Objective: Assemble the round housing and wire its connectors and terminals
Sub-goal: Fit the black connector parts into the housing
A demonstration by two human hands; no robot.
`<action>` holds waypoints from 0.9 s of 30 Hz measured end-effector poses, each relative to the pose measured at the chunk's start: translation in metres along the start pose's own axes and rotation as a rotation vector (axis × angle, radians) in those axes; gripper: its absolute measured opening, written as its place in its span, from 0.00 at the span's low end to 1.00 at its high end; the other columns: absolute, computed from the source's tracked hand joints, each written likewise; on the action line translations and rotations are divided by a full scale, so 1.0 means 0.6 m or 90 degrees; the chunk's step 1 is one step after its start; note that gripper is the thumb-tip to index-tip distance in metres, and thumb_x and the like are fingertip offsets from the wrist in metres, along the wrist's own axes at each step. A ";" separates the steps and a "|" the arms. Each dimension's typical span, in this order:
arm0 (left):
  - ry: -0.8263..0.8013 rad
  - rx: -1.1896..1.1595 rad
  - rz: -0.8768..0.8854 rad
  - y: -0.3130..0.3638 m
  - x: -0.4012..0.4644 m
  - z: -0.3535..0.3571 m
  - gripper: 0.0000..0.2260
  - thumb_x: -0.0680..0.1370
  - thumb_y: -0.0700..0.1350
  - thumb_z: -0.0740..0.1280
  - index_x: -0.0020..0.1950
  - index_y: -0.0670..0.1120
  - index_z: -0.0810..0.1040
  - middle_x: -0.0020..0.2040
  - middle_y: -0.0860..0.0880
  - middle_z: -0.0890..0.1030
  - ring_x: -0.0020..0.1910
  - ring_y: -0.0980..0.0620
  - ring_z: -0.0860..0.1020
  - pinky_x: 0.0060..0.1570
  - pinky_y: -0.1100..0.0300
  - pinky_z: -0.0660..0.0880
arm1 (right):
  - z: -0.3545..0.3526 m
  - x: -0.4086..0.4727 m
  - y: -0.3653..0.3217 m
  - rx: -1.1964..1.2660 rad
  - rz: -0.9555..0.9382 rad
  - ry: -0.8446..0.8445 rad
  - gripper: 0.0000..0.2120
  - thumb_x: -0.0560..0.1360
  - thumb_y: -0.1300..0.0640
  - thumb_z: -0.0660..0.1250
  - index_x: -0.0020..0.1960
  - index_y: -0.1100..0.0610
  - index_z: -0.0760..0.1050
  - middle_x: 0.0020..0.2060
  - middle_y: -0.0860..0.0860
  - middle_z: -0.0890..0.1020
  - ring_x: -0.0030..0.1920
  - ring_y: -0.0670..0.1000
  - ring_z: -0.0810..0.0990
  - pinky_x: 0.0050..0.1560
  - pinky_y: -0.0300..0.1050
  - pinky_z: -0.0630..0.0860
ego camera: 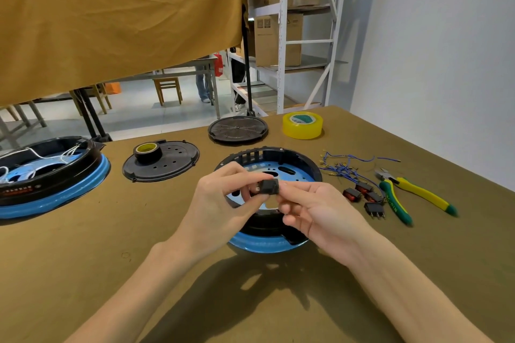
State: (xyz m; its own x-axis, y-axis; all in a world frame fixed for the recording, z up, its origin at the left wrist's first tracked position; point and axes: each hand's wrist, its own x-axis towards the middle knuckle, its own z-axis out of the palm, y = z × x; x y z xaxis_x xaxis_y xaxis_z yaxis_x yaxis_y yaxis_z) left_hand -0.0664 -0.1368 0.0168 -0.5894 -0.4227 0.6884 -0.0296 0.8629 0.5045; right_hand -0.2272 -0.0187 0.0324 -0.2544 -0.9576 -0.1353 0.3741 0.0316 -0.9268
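Observation:
The round black housing (295,160) with a blue rim and a shiny plate inside lies in the middle of the table. Above it both hands hold one small black rocker switch (268,186). My left hand (225,203) pinches its left side with thumb and fingers. My right hand (315,209) pinches its right side. To the right of the housing lie several more rocker switches (365,195), some with red faces, and a bundle of blue wires (345,166) with terminals.
Green-and-yellow pliers (404,192) lie at the right. A yellow tape roll (303,125) and a round black cover (238,128) sit at the back. A perforated black plate (167,166) carries a small tape roll (146,151). A second, wired housing (50,175) is at the left.

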 end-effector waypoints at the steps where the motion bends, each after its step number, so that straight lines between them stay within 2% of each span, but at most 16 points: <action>1: 0.001 0.006 0.012 0.001 0.001 0.000 0.19 0.75 0.36 0.76 0.62 0.53 0.84 0.44 0.55 0.79 0.42 0.51 0.79 0.42 0.70 0.73 | -0.002 0.001 0.001 0.021 0.018 -0.007 0.08 0.78 0.59 0.71 0.48 0.60 0.88 0.35 0.52 0.80 0.32 0.44 0.76 0.31 0.35 0.76; 3: -0.001 0.014 0.031 0.006 0.001 0.000 0.18 0.75 0.36 0.76 0.63 0.52 0.85 0.43 0.55 0.78 0.42 0.51 0.78 0.41 0.71 0.73 | -0.004 0.002 0.001 0.049 0.033 -0.023 0.08 0.74 0.57 0.72 0.44 0.59 0.88 0.34 0.51 0.79 0.30 0.44 0.74 0.29 0.35 0.74; 5: -0.004 0.011 0.032 0.011 0.004 -0.001 0.17 0.76 0.37 0.76 0.63 0.50 0.85 0.47 0.55 0.79 0.46 0.51 0.80 0.44 0.71 0.74 | -0.006 0.003 0.001 0.043 0.029 -0.036 0.08 0.73 0.55 0.73 0.44 0.58 0.88 0.35 0.51 0.79 0.31 0.44 0.74 0.29 0.35 0.74; 8: -0.004 -0.009 0.029 0.017 0.008 -0.003 0.15 0.76 0.37 0.76 0.62 0.47 0.84 0.56 0.54 0.79 0.54 0.52 0.81 0.53 0.67 0.78 | -0.008 0.005 0.001 0.019 0.021 -0.039 0.08 0.74 0.55 0.73 0.45 0.57 0.88 0.36 0.51 0.80 0.32 0.44 0.75 0.31 0.35 0.75; 11: -0.020 -0.026 0.023 0.022 0.008 -0.002 0.14 0.78 0.37 0.73 0.63 0.45 0.83 0.60 0.54 0.82 0.62 0.56 0.81 0.61 0.63 0.78 | -0.008 0.005 0.000 0.032 0.012 -0.017 0.08 0.78 0.57 0.71 0.49 0.61 0.87 0.38 0.53 0.81 0.34 0.45 0.78 0.32 0.36 0.78; 14: -0.032 -0.034 -0.005 0.024 0.006 0.000 0.12 0.79 0.39 0.72 0.62 0.46 0.81 0.54 0.58 0.84 0.56 0.56 0.82 0.54 0.66 0.78 | -0.008 0.004 -0.005 0.054 -0.041 0.050 0.09 0.81 0.62 0.67 0.58 0.66 0.80 0.42 0.57 0.86 0.40 0.49 0.85 0.36 0.38 0.81; 17: -0.010 0.003 -0.020 0.022 0.006 -0.001 0.08 0.79 0.43 0.73 0.58 0.49 0.81 0.48 0.60 0.80 0.50 0.53 0.80 0.48 0.65 0.76 | -0.011 0.005 -0.010 0.058 -0.111 0.102 0.07 0.83 0.65 0.64 0.59 0.67 0.76 0.44 0.59 0.87 0.42 0.51 0.87 0.38 0.39 0.82; 21: 0.003 0.019 -0.044 0.015 0.006 0.000 0.08 0.78 0.45 0.74 0.57 0.50 0.82 0.48 0.59 0.77 0.50 0.52 0.77 0.48 0.65 0.75 | -0.011 0.005 -0.008 0.031 -0.132 0.092 0.06 0.82 0.63 0.66 0.56 0.64 0.80 0.47 0.59 0.87 0.44 0.51 0.86 0.41 0.39 0.82; 24: 0.005 0.033 -0.062 0.012 0.004 0.004 0.11 0.77 0.44 0.75 0.60 0.50 0.83 0.51 0.58 0.75 0.51 0.54 0.75 0.49 0.67 0.74 | -0.007 0.007 -0.003 -0.013 -0.142 0.082 0.07 0.79 0.58 0.70 0.49 0.56 0.87 0.47 0.55 0.87 0.47 0.49 0.84 0.44 0.41 0.82; 27: -0.002 0.009 -0.055 0.017 0.004 0.006 0.13 0.77 0.42 0.75 0.61 0.51 0.82 0.51 0.58 0.77 0.51 0.52 0.78 0.49 0.66 0.76 | -0.004 0.007 0.002 -0.091 -0.162 0.008 0.09 0.81 0.56 0.67 0.54 0.57 0.86 0.54 0.55 0.87 0.55 0.51 0.85 0.54 0.47 0.83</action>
State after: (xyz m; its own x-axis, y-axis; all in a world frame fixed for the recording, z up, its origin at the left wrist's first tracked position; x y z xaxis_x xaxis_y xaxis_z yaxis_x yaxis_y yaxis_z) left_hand -0.0711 -0.1280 0.0217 -0.5861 -0.4952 0.6413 -0.0915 0.8269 0.5548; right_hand -0.2299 -0.0221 0.0297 -0.3354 -0.9363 0.1042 0.1677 -0.1681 -0.9714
